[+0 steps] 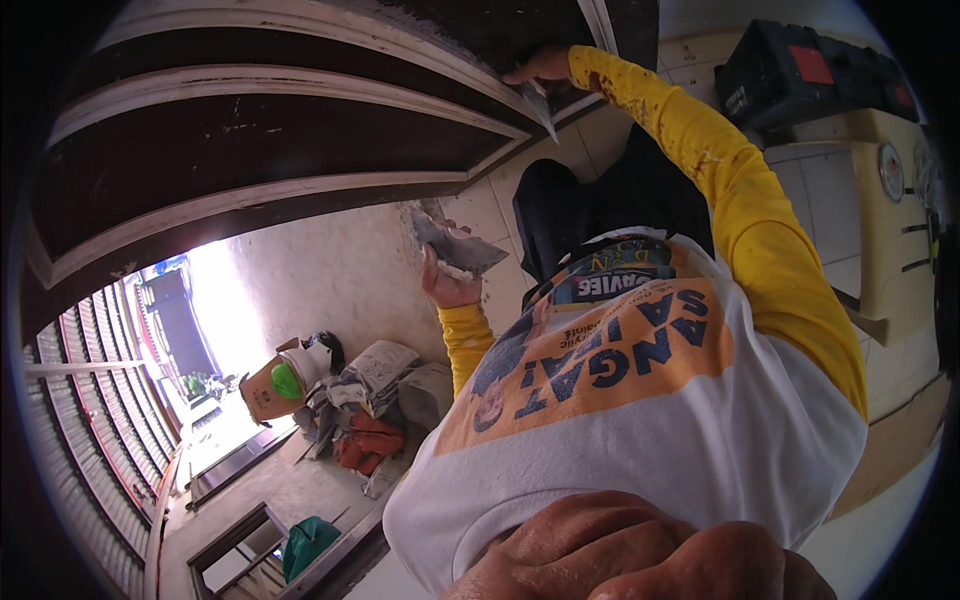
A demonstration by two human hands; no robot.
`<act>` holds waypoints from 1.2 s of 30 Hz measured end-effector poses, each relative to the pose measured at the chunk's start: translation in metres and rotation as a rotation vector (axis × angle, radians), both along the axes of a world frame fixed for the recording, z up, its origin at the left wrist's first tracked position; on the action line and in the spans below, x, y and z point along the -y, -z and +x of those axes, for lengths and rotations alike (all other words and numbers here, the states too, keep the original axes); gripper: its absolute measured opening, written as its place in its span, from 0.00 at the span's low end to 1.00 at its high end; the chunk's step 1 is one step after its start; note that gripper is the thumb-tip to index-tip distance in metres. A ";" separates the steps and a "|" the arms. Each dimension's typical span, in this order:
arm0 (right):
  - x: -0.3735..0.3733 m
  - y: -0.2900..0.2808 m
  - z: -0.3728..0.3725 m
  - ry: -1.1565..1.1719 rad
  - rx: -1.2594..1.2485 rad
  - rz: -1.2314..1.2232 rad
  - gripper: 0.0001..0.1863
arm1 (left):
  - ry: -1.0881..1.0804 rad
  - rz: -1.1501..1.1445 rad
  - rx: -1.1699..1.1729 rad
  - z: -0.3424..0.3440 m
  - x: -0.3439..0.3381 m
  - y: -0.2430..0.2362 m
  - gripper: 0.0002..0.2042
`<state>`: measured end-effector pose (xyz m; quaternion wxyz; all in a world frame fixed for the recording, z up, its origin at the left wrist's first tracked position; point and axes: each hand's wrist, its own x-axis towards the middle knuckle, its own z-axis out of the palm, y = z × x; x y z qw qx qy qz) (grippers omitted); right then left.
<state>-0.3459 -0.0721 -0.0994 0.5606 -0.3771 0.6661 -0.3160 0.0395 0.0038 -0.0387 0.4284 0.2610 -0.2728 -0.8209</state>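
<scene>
My right hand (pixel 545 65) is closed around a putty knife (pixel 540 108), its pale pointed blade hanging below the fingers. The hand is up against a dark brown door (pixel 290 135) with raised, whitish-smeared mouldings. Lower and to the left, my left hand (pixel 447 283) holds a flat grey plate (pixel 468 250), smeared with what looks like putty, its thumb raised along one edge. The plate is apart from the door, in front of a rough plastered wall (pixel 320 245). The knife's handle is hidden in my right hand.
A black toolbox (pixel 815 85) with a red patch rests on a cream plastic stool or chair (pixel 870 135) at the right. Left of me lie a cardboard box (pixel 268 392), crumpled paper sacks (pixel 375 375) and a reddish-brown cloth or bag (pixel 368 443). Floor tiles (pixel 815 195) show beyond my legs.
</scene>
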 end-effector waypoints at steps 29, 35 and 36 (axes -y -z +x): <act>-0.001 -0.122 -0.006 -0.014 0.105 -0.247 0.46 | 0.042 0.023 -0.046 -0.020 -0.007 0.000 0.17; -0.063 -0.128 -0.061 -0.126 0.288 -0.744 0.24 | 0.043 0.016 -0.063 -0.024 -0.008 -0.006 0.17; -0.076 -0.135 -0.080 -0.146 0.330 -0.852 0.20 | 0.053 0.021 -0.095 -0.028 -0.004 -0.002 0.16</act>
